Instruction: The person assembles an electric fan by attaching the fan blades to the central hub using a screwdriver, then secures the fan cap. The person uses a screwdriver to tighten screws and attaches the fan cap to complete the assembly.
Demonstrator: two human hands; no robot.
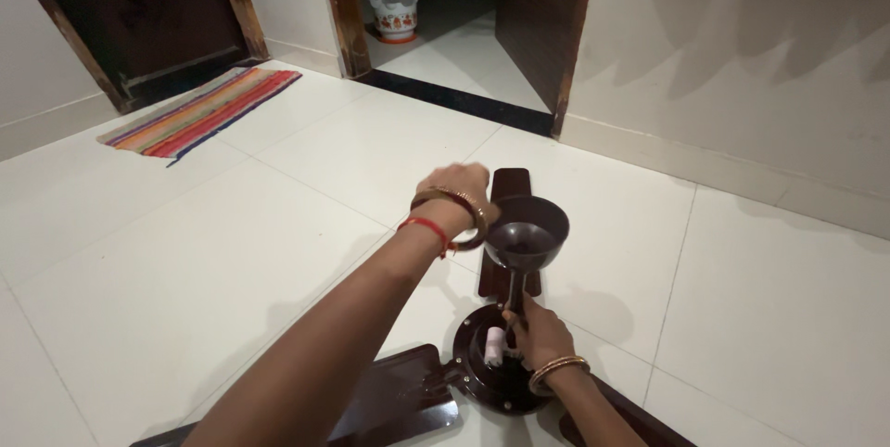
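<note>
- Head view shows a dark brown ceiling fan [501, 368] lying on the white tiled floor [185, 271], with its rod pointing up.
- The left hand [454, 189] reaches forward and rests at the rim of the cup-shaped canopy [527, 232] at the top of the rod; the fingers are turned away, so it is not possible to tell whether they grasp the rim.
- This wrist carries a gold bangle [464, 210] and a red thread.
- The right hand [538, 331] is closed around the lower part of the rod [513, 289], just above the round motor housing.
- A small white part [496, 345] sits on the housing, just beside the right hand.
- One blade [399, 396] goes toward the lower left, another blade [508, 189] lies behind the canopy.
- A striped mat [199, 113] lies far away near a door, and a white pot [396, 16] stands in the open doorway.
</note>
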